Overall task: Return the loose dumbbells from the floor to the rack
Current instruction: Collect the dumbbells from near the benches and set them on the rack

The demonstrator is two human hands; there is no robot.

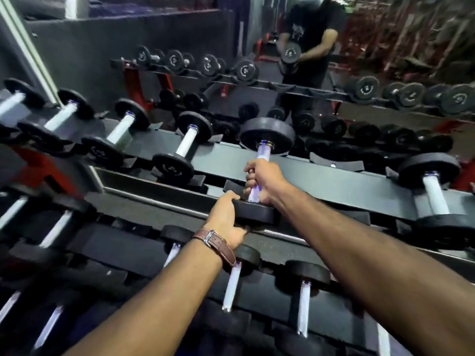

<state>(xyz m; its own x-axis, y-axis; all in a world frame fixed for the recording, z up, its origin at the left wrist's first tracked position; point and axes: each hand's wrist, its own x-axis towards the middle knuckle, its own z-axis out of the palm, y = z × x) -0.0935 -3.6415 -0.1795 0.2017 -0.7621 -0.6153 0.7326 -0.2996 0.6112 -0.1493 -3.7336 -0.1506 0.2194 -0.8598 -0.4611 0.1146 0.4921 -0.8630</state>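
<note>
A black dumbbell (267, 133) with a shiny metal handle hangs over the top tier of the rack (321, 176), between two racked dumbbells. My right hand (264, 179) is closed around its handle. My left hand (226, 222), a brown watch on its wrist, grips the near black head of the same dumbbell from the left. The far head points toward the mirror. Whether the dumbbell rests on the rack's cradles or is just above them, I cannot tell.
Several dumbbells sit on the top tier, one to the left (185, 143) and one to the right (434, 191). The lower tier (115, 242) holds more. A wall mirror (334, 80) behind reflects the rack and a person.
</note>
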